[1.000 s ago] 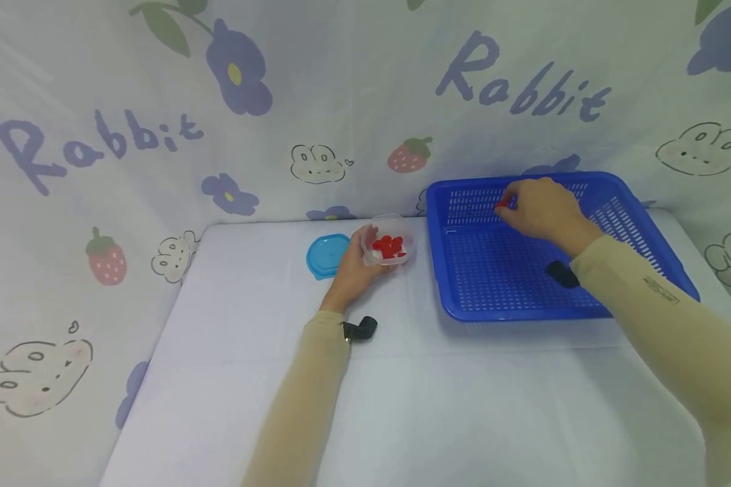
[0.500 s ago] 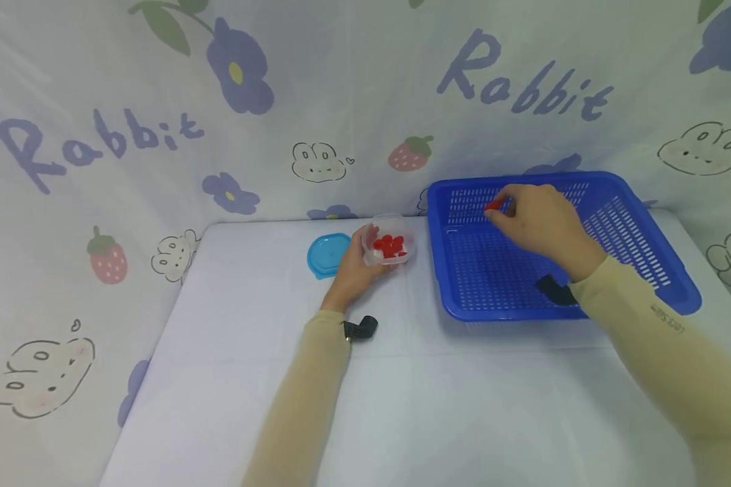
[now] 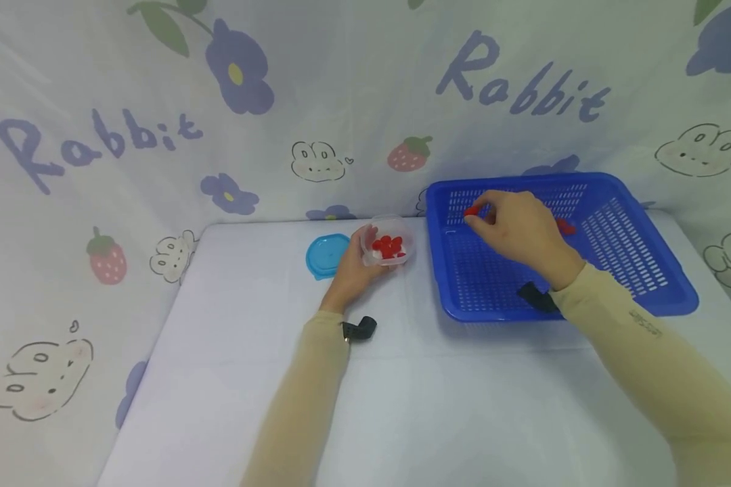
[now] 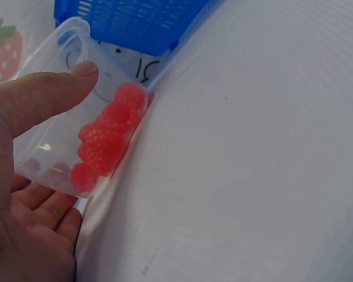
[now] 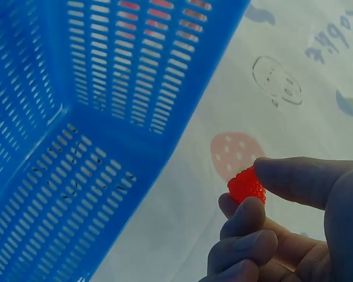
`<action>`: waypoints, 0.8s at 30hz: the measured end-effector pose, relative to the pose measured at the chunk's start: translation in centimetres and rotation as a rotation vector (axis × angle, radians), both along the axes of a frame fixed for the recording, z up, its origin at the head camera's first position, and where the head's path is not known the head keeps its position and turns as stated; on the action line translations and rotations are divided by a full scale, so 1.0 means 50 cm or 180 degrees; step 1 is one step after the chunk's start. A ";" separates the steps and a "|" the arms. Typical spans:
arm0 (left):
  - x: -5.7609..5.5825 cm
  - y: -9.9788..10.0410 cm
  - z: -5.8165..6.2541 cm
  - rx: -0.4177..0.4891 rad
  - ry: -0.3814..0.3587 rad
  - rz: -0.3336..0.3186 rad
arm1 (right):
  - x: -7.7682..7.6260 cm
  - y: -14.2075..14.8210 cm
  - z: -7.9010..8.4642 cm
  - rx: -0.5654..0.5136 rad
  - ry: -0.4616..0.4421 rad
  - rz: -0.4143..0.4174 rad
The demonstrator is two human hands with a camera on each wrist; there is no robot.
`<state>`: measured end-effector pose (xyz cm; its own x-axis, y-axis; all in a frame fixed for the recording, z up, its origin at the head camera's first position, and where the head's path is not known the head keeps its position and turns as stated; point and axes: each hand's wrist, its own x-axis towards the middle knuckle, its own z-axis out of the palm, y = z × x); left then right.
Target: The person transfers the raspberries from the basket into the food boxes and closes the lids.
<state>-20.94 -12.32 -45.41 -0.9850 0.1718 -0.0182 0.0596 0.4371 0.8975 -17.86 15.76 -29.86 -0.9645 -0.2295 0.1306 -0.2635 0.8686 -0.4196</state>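
Note:
In the head view my left hand (image 3: 352, 272) holds a clear plastic tub (image 3: 408, 238) from its left side, the thumb along its wall in the left wrist view. Several red raspberries (image 4: 109, 135) lie in the bottom of the tub. My right hand (image 3: 518, 228) is over the left part of a blue plastic basket (image 3: 463, 312). Between its thumb and forefinger it pinches one raspberry (image 5: 247, 187), clear of the basket wall in the right wrist view. More red pieces (image 3: 565, 226) show inside the basket, partly hidden behind the right hand.
A round blue lid (image 3: 325, 256) lies on the white-covered table (image 3: 256, 297), just left of the tub and partly behind the left hand. A printed cloth (image 3: 341, 81) with rabbits and flowers hangs right behind the table. The basket's raised rim stands right of the tub.
My right hand has moved left and slightly down across the basket, carrying the raspberry toward the tub. Red pieces in the basket have come into view behind it. The left hand stays still.

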 end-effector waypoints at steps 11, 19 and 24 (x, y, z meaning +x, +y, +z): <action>-0.006 0.000 0.003 0.0051 -0.0018 0.0001 | -0.016 -0.038 -0.003 0.0110 0.0134 0.0084; -0.007 0.001 0.003 0.0058 -0.0028 0.0013 | -0.032 -0.070 0.001 0.0174 0.0113 0.0140; -0.007 0.002 0.002 0.0025 -0.0056 0.0030 | -0.042 -0.088 -0.001 0.0199 0.0074 0.0212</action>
